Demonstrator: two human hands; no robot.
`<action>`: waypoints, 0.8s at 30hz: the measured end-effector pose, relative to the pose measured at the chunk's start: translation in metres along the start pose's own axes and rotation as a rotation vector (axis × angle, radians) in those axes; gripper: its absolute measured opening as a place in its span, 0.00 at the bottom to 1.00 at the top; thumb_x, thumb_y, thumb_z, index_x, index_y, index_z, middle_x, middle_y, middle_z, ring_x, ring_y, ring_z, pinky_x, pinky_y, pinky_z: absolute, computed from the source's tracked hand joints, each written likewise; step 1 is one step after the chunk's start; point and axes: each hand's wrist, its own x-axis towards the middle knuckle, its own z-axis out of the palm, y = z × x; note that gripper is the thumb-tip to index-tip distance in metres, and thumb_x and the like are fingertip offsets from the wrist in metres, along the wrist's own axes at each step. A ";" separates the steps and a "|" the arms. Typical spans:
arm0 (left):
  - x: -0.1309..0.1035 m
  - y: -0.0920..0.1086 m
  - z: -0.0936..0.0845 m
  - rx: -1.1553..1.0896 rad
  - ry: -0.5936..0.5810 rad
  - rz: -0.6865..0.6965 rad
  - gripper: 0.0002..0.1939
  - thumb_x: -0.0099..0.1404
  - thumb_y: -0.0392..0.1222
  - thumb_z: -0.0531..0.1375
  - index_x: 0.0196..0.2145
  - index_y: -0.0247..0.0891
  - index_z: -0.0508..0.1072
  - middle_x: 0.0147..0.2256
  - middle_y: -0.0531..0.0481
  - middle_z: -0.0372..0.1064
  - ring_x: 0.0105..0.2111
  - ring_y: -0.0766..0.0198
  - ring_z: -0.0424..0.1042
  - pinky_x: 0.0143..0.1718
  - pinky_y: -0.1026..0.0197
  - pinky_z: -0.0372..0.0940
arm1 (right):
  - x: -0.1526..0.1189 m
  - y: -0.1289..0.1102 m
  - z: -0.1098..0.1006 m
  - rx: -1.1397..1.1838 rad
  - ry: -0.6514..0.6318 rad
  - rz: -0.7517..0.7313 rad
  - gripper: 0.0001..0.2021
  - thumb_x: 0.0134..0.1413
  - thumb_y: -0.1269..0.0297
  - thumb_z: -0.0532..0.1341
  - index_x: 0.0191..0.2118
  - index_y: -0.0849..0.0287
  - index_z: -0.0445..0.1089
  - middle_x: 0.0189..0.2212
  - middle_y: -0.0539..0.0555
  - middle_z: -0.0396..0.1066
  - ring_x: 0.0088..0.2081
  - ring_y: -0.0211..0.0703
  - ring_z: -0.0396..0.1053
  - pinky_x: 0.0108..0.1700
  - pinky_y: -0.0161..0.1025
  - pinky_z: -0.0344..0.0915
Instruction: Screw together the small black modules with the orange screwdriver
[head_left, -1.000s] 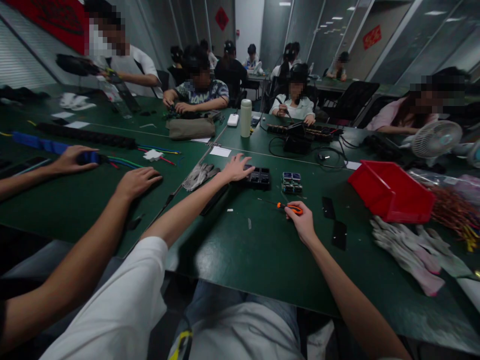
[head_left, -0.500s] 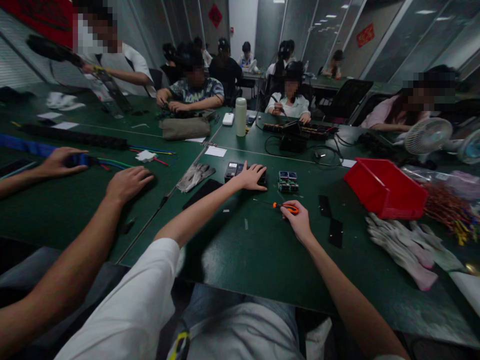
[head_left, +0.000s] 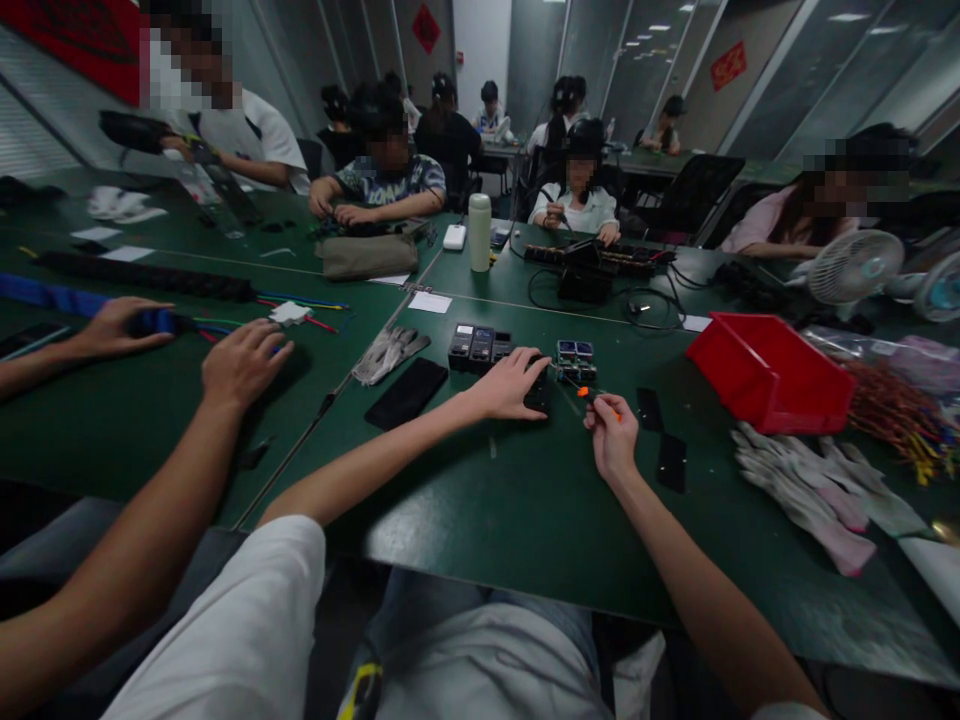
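My left hand (head_left: 510,385) grips a small black boxy module (head_left: 537,396) between thumb and fingers, and much of the module is hidden under the hand. Just behind it stands a row of similar black modules (head_left: 472,347). In my right hand (head_left: 615,436) is a screwdriver (head_left: 583,393) with an orange and black handle; its thin shaft points left toward the held module. Small circuit boards (head_left: 575,360) with dark blocks on top sit just beyond the screwdriver. Two flat black plates (head_left: 671,463) lie to the right of my right hand.
A red bin (head_left: 765,385) stands at right, with work gloves (head_left: 806,490) before it and bundled wires (head_left: 900,415) beside it. A black pouch (head_left: 407,393), a grey glove (head_left: 390,355) and a bottle (head_left: 480,233) are on the table. A co-worker's hands (head_left: 244,365) are at left.
My left hand has drawn a black module toward me, out from the row. My right hand has shifted slightly right, and the screwdriver has turned so its tip points up and left.
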 end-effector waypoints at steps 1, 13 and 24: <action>-0.006 0.008 0.000 -0.007 -0.001 -0.002 0.50 0.49 0.63 0.60 0.61 0.34 0.49 0.58 0.35 0.49 0.58 0.45 0.50 0.57 0.47 0.53 | 0.001 0.000 -0.001 0.023 0.022 0.011 0.08 0.47 0.63 0.64 0.33 0.57 0.67 0.24 0.46 0.64 0.21 0.30 0.60 0.24 0.31 0.59; -0.044 0.054 0.016 -0.073 -0.133 -0.014 0.49 0.53 0.66 0.55 0.62 0.33 0.46 0.60 0.34 0.47 0.60 0.44 0.48 0.57 0.45 0.52 | 0.003 0.004 -0.002 0.001 0.109 -0.004 0.10 0.45 0.61 0.65 0.32 0.58 0.66 0.23 0.46 0.65 0.19 0.30 0.60 0.22 0.31 0.58; -0.025 0.037 -0.004 -0.249 -0.029 -0.014 0.38 0.61 0.62 0.50 0.62 0.38 0.50 0.63 0.40 0.44 0.64 0.53 0.43 0.62 0.49 0.48 | 0.002 0.007 -0.002 -0.197 0.142 -0.143 0.10 0.46 0.59 0.65 0.33 0.59 0.67 0.23 0.47 0.66 0.19 0.31 0.61 0.22 0.31 0.58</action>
